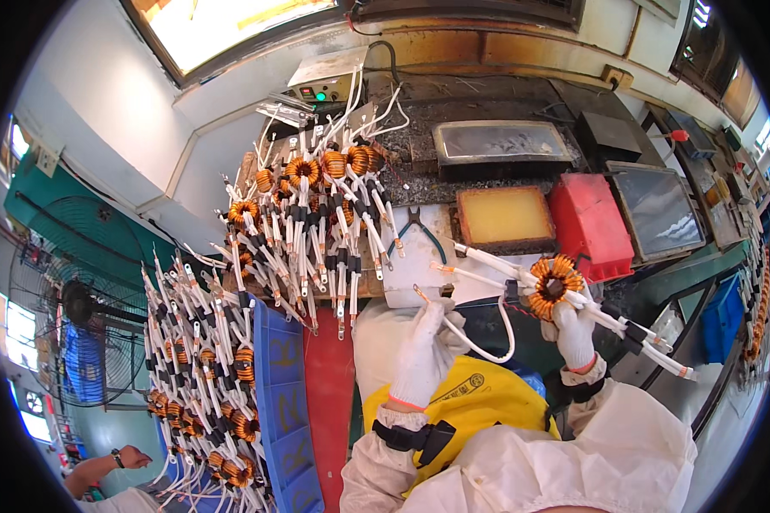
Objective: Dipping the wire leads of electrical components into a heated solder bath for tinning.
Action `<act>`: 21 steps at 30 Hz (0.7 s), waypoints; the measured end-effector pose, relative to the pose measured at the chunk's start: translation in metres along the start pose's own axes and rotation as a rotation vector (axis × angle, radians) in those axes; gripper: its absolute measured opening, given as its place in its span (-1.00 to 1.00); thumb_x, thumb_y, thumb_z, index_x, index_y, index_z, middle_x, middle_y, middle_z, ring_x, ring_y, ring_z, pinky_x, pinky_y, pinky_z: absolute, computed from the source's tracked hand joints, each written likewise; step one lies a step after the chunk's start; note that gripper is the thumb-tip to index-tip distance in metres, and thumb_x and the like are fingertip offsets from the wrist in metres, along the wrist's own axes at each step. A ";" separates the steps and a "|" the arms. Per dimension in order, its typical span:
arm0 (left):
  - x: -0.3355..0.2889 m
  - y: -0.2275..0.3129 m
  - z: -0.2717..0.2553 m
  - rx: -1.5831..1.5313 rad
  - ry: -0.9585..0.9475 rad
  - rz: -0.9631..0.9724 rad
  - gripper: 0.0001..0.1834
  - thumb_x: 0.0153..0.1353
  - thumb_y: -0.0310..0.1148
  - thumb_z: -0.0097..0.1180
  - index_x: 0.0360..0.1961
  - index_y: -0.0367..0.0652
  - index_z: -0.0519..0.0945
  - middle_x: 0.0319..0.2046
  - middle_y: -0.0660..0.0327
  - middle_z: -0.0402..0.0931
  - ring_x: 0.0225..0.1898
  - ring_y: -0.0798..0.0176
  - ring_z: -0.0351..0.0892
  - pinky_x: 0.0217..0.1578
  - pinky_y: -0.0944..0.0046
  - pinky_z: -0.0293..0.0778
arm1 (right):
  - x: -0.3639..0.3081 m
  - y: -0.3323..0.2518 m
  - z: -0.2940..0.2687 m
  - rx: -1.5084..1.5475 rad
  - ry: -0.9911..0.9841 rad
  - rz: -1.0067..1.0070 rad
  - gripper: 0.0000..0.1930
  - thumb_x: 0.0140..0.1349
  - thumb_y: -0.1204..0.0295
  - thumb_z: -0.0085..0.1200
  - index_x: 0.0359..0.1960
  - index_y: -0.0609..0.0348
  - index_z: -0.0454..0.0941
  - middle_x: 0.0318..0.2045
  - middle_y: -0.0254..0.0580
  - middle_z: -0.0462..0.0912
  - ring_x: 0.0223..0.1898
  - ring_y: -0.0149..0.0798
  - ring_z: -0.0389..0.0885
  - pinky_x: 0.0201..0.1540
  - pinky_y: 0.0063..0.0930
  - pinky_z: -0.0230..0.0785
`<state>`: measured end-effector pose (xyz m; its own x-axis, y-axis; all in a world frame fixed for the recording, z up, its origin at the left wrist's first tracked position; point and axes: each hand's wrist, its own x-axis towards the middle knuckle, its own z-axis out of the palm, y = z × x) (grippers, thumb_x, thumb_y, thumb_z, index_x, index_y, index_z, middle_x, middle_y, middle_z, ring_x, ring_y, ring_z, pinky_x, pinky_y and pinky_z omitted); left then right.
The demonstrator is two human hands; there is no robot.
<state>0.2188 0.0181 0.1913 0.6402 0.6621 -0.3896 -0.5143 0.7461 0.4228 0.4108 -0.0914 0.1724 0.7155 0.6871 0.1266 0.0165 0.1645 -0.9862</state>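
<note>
My right hand (573,335), in a white glove, is closed around a toroidal coil (555,286) wound with copper wire, holding it up over the bench's front edge. Thick white cables with black sleeves and bare metal ends stick out of the coil on both sides. One white cable (508,329) curves down from it in a loop to my left hand (423,355). That gloved hand pinches the cable close to its copper-coloured end (421,293), which points up past the fingertips. Cutting pliers (416,232) with dark handles lie spread on the bench just beyond my hands.
More coils with white cables are heaped on the bench (316,197) and in a blue crate (287,410) at left. A yellow-filled tray (505,215), a red bin (589,227) and a glass-topped box (502,143) stand behind. Another person's hand (133,456) shows at lower left.
</note>
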 end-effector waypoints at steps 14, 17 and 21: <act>-0.009 -0.013 0.023 0.167 -0.067 -0.078 -0.76 0.32 -0.18 -0.10 -0.28 -0.14 0.44 -0.47 0.22 0.48 -0.56 0.41 0.42 -0.51 0.46 0.38 | 0.003 -0.021 0.016 0.030 0.004 -0.064 -0.83 0.16 0.46 -0.13 -0.21 0.15 0.35 -0.57 -0.32 0.40 -0.73 -0.52 0.31 -0.72 -0.63 0.12; 0.001 -0.007 0.005 0.041 -0.123 -0.080 -0.75 0.33 -0.17 -0.12 -0.28 -0.13 0.44 -0.47 0.22 0.49 -0.54 0.41 0.44 -0.50 0.44 0.40 | 0.005 -0.021 0.015 0.043 0.040 -0.101 -0.82 0.17 0.46 -0.13 -0.19 0.15 0.35 -0.54 -0.31 0.41 -0.71 -0.53 0.32 -0.71 -0.64 0.13; -0.004 -0.003 0.006 0.112 -0.046 -0.052 -0.69 0.32 -0.10 -0.11 -0.22 -0.14 0.45 -0.45 0.21 0.49 -0.53 0.39 0.44 -0.48 0.37 0.42 | 0.001 -0.033 0.013 0.093 -0.062 0.046 -0.77 0.18 0.45 -0.12 -0.11 0.15 0.32 -0.51 -0.30 0.42 -0.72 -0.52 0.31 -0.72 -0.64 0.12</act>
<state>0.2209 0.0130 0.1964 0.6913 0.6170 -0.3760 -0.4149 0.7650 0.4926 0.4025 -0.0870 0.2068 0.6690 0.7377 0.0906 -0.0820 0.1944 -0.9775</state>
